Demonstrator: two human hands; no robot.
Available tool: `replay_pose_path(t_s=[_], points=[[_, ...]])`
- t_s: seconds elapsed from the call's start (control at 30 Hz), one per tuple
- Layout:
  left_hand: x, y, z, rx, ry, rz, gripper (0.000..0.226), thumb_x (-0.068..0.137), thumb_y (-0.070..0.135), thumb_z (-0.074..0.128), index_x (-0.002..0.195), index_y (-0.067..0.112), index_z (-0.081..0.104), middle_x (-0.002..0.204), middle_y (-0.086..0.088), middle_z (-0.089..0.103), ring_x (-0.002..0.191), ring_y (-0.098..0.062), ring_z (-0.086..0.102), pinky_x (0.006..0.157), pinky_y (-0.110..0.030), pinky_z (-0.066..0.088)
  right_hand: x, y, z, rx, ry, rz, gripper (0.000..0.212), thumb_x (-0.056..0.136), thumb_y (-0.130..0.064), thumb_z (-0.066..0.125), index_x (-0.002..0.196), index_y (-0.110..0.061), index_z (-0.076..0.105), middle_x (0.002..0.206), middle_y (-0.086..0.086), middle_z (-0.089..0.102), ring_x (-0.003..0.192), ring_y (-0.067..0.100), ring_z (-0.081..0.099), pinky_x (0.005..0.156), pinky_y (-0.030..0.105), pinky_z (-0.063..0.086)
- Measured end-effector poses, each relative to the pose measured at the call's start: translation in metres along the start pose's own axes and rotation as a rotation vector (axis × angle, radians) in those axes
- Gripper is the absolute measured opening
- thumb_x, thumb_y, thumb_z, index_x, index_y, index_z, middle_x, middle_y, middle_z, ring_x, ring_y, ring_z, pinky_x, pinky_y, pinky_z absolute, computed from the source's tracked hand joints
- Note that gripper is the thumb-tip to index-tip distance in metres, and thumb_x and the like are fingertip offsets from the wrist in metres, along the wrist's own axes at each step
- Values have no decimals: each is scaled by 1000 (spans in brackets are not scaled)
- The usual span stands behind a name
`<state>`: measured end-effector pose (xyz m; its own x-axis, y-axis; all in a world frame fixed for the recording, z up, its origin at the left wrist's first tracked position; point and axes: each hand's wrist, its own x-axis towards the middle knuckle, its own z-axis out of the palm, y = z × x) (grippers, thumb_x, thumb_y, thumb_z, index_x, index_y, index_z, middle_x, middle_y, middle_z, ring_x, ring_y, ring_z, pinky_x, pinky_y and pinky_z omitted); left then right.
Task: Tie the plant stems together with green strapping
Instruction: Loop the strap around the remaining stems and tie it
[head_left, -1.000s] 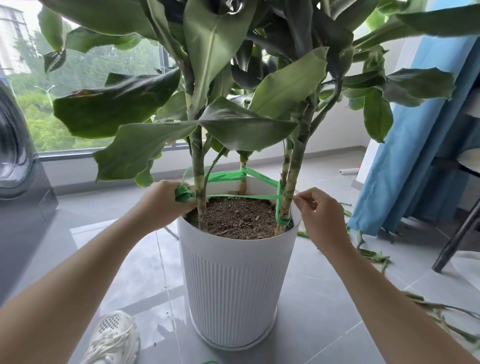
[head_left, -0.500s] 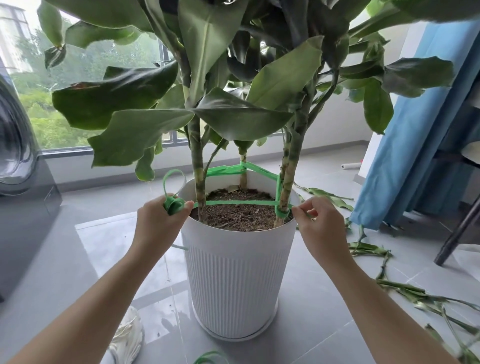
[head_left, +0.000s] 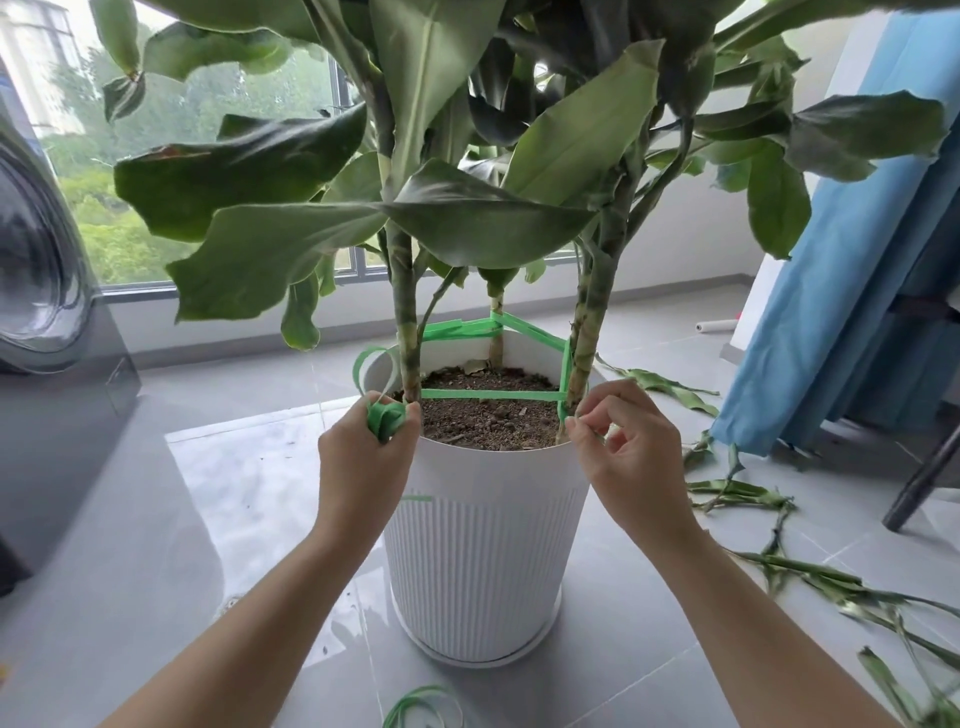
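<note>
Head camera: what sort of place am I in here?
Likely a home's laundry balcony: a washing machine at left, a wide window onto trees, a blue curtain, grey floor tiles.

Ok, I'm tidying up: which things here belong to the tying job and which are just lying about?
In the job: green strapping, plant stems, white pot, left hand, right hand, strapping coil on the floor.
Lying about: cut leaves, white roll, blue curtain, chair leg.
</note>
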<state>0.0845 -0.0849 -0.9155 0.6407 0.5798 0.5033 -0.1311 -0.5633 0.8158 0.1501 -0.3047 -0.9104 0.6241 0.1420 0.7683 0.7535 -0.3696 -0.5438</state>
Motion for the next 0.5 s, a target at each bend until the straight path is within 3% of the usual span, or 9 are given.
replay_pose_path(t_s=[0.1, 0.17, 0.23, 0.3, 0.4, 0.5], points=[[-4, 4, 3, -37, 27, -80, 26, 85, 24, 61, 65, 8, 56, 52, 0, 57, 54, -19, 48, 54, -28, 39, -3, -1, -1, 17, -9, 0, 26, 79, 2, 69, 60, -6, 54, 89, -5, 64, 72, 4, 56, 60, 7, 34], [-6, 4, 4, -171, 27, -195, 25, 83, 21, 61, 60, 11, 57, 47, 6, 53, 48, -17, 42, 52, -29, 36, -3, -1, 0, 28, -11, 5, 26, 80, 1, 69, 61, -7, 54, 89, -6, 65, 72, 4, 58, 59, 9, 35], [-10, 6, 4, -422, 50, -361, 25, 82, 16, 60, 58, 13, 55, 55, -5, 51, 43, -17, 34, 50, -28, 28, -1, -4, 3, 27, -13, 5, 25, 81, -2, 69, 61, -9, 56, 81, -5, 64, 69, 10, 59, 53, 19, 42], [-14, 10, 5, -588, 87, -500, 24, 84, 10, 58, 60, 11, 52, 61, -12, 45, 39, -15, 28, 48, -27, 23, 2, -8, 6, -13, -46, -13, 19, 82, -8, 71, 65, -9, 62, 78, -5, 62, 68, 12, 59, 57, 19, 47], [-20, 16, 6, -628, 118, -492, 13, 86, 7, 59, 75, 4, 54, 59, -6, 50, 37, -12, 29, 43, -23, 25, 4, -11, 6, -51, -89, -49, 14, 85, -15, 69, 73, -8, 70, 80, -5, 63, 71, 8, 60, 65, 10, 46], [-29, 17, 6, -560, 97, -397, 13, 86, 13, 64, 79, 6, 56, 59, -6, 48, 42, -12, 35, 43, -23, 31, 4, -13, 4, -64, -96, -48, 4, 82, -7, 71, 79, -6, 73, 83, -3, 64, 75, 6, 61, 71, 10, 48]])
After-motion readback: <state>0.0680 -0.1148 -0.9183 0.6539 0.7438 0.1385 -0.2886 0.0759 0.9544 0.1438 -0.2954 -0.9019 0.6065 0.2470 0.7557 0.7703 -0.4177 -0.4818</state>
